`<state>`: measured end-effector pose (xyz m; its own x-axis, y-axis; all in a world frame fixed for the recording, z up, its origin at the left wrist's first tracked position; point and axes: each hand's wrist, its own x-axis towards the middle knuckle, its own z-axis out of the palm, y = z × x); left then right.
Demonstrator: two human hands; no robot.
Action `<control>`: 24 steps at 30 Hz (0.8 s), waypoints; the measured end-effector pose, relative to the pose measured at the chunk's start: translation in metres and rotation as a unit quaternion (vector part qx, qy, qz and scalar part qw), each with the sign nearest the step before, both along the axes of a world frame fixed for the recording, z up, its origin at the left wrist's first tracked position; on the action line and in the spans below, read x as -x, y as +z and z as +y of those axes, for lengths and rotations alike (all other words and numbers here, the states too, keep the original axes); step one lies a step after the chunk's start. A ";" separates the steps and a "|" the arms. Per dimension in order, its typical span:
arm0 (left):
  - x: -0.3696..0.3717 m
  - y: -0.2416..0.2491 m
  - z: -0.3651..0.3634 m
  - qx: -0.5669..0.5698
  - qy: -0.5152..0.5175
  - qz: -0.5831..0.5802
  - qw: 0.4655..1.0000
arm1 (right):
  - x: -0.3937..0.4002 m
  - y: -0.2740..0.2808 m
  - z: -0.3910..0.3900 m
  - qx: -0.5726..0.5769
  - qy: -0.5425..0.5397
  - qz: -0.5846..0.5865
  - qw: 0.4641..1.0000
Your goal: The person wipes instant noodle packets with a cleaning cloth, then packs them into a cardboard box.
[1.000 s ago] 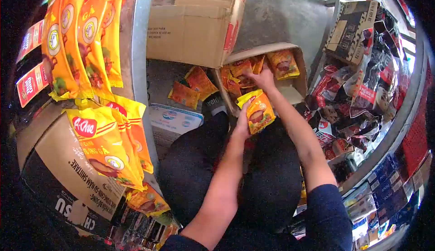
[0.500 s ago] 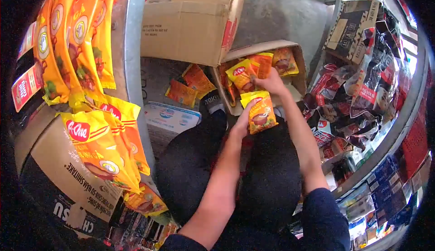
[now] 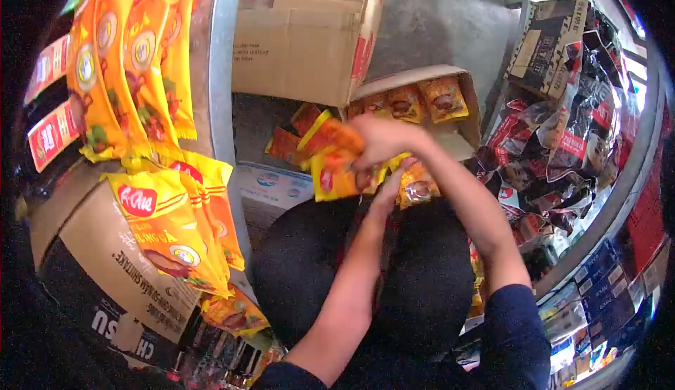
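My right hand (image 3: 389, 140) is closed on a few orange-and-yellow A-One packets (image 3: 337, 179), held out to the left beyond my knees. Just below it, my left hand (image 3: 389, 192) grips another such packet (image 3: 419, 184) between my thighs; its fingers are partly hidden. Behind my right hand is an open, shallow cardboard box (image 3: 470, 112), with several like packets (image 3: 444, 100) lying along its far side. Two or more orange packets (image 3: 285, 144) lie on the floor left of the box, partly behind those in my right hand.
A large carton (image 3: 302, 52) stands at the back left. Hanging A-One packets (image 3: 165, 214) and a metal post (image 3: 219, 73) line my left side, above a Chin-Su carton (image 3: 133, 270). On the right, dark red-and-black packs (image 3: 562, 137) fill a metal-edged rack (image 3: 598, 232).
My right hand has moved left out of the box with packets in it, over those on the floor. My left hand has shifted slightly right, and the view has turned a little.
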<state>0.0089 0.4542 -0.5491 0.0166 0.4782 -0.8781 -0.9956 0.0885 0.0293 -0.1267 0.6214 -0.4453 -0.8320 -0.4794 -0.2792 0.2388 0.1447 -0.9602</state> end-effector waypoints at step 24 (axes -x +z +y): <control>0.014 0.026 0.012 0.043 -0.057 0.034 0.997 | -0.022 -0.111 -0.026 0.008 -0.197 -0.178 0.964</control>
<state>-0.0051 0.4662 -0.5228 0.0063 0.4000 -0.9165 -0.9751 0.2054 0.0830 -0.1046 0.5950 -0.5564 -0.8034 -0.1528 -0.5755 0.5867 -0.0379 -0.8089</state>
